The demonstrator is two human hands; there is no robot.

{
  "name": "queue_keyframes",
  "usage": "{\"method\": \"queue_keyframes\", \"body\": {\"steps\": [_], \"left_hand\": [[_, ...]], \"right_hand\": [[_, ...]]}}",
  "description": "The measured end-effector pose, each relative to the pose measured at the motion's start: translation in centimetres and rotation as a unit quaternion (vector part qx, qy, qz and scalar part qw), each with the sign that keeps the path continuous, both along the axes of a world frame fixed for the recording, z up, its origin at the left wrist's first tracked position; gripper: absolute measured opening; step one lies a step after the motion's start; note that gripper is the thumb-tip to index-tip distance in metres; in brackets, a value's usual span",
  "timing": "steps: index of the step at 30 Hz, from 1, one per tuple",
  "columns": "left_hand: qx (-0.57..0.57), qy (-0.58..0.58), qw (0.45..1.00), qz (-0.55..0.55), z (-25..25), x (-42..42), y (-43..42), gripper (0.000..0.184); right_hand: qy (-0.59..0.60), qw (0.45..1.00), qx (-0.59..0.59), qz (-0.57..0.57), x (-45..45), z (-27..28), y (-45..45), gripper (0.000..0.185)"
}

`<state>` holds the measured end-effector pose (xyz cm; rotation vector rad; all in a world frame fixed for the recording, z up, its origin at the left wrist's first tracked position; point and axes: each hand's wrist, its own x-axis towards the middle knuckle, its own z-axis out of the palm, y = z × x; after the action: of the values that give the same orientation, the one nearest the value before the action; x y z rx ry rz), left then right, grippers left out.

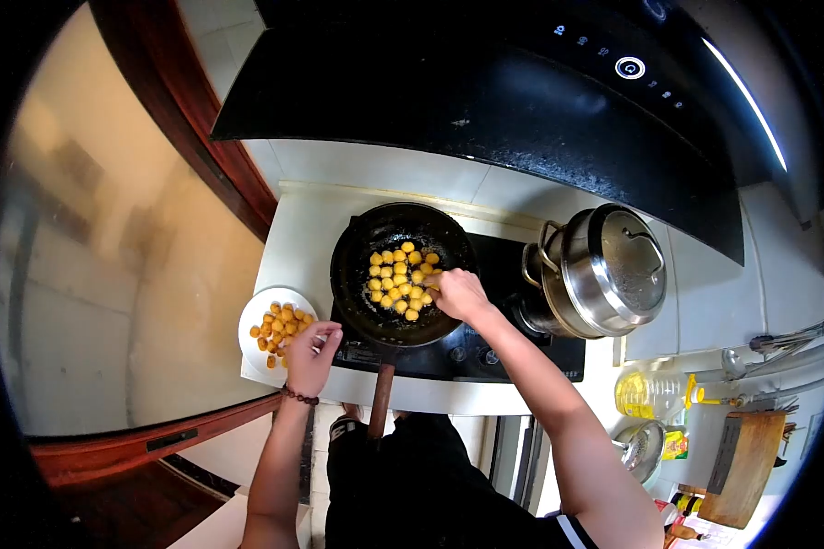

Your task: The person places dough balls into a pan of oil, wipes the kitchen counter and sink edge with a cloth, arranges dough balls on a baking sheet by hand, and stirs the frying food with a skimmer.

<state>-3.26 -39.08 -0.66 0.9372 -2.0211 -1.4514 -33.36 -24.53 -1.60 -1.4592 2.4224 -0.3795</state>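
Many round yellow balls [400,269] lie in a little oil in a black frying pan [362,318] with a wooden handle [382,401]. Over the pan's right side reaches my right hand [458,295], its fingertips closed around one yellow ball at the edge of the group. My left hand [311,357], with a beaded bracelet on the wrist, hovers beside a white plate [250,316]. Its fingers are loosely bent, a gap shows at the thumb, and nothing is visible in it. Browner golden balls [279,325] are heaped on that plate, partly behind the hand.
The pan sits on a black gas stove [449,360]. A lidded steel pot [604,270] stands on the right burner. Overhead juts a dark range hood [485,101]. Further right are an oil jug [650,393], a steel pan [644,448] and a wooden cutting board [746,467].
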Motion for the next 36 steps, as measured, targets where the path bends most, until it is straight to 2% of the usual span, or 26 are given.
{"method": "queue_keyframes", "body": {"steps": [2, 4, 6, 11, 14, 16, 19, 22, 24, 26, 28, 30, 33, 36], "left_hand": [[0.031, 0.016, 0.999, -0.017, -0.3, -0.1, 1.0, 0.016], [0.053, -0.002, 0.998, -0.015, 0.4, 0.0, 1.8, 0.015], [0.078, 0.002, 0.997, -0.011, 0.6, 0.4, 2.1, 0.016], [0.032, 0.006, 0.999, 0.006, -0.3, 2.6, 1.7, 0.015], [0.013, -0.004, 1.000, 0.017, -1.3, 3.9, 1.3, 0.015], [0.042, -0.019, 0.998, 0.030, -1.6, 4.5, 1.2, 0.015], [0.027, -0.024, 0.999, 0.034, -2.0, 4.8, 1.0, 0.015], [0.042, 0.001, 0.999, 0.034, -1.8, 4.6, 1.3, 0.015], [0.046, -0.012, 0.998, 0.033, -1.7, 4.8, 1.3, 0.015], [0.048, -0.022, 0.998, 0.031, -1.5, 4.8, 1.3, 0.015], [0.055, -0.016, 0.997, 0.043, -1.4, 5.1, 1.6, 0.015], [0.059, -0.002, 0.997, 0.043, -2.5, 5.2, 2.0, 0.015], [0.072, 0.020, 0.997, 0.027, -2.7, 4.8, 2.2, 0.015], [0.112, 0.031, 0.993, 0.007, -2.0, 4.7, 2.8, 0.015]], "right_hand": [[0.013, 1.000, 0.000, 0.022, 0.2, -2.2, -1.3, 0.019], [0.064, 0.993, 0.060, 0.084, -0.1, -5.1, -2.5, 0.016], [0.084, 0.989, 0.070, 0.104, 0.1, -4.7, -3.0, 0.014], [0.106, 0.974, 0.119, 0.164, -0.6, -5.0, -2.9, 0.014], [0.110, 0.976, 0.134, 0.132, -1.2, -4.3, -2.7, 0.016], [0.105, 0.978, 0.130, 0.129, -0.8, -3.7, -2.9, 0.017], [0.094, 0.973, 0.060, 0.203, 0.0, -5.5, -3.2, 0.015], [0.115, 0.964, 0.130, 0.201, -0.8, -4.4, -3.5, 0.013], [0.114, 0.971, 0.110, 0.176, -1.5, -2.3, -3.0, 0.013], [0.082, 0.989, 0.001, 0.123, -0.9, 0.2, -1.8, 0.014], [0.073, 0.992, 0.004, 0.104, -0.3, 1.1, -1.0, 0.016], [0.063, 0.995, 0.006, 0.083, -0.1, 0.7, -0.7, 0.017], [0.091, 0.979, 0.126, 0.130, 0.0, -1.3, -1.9, 0.017], [0.072, 0.992, 0.064, 0.081, 1.7, -1.4, -2.2, 0.016]]}}
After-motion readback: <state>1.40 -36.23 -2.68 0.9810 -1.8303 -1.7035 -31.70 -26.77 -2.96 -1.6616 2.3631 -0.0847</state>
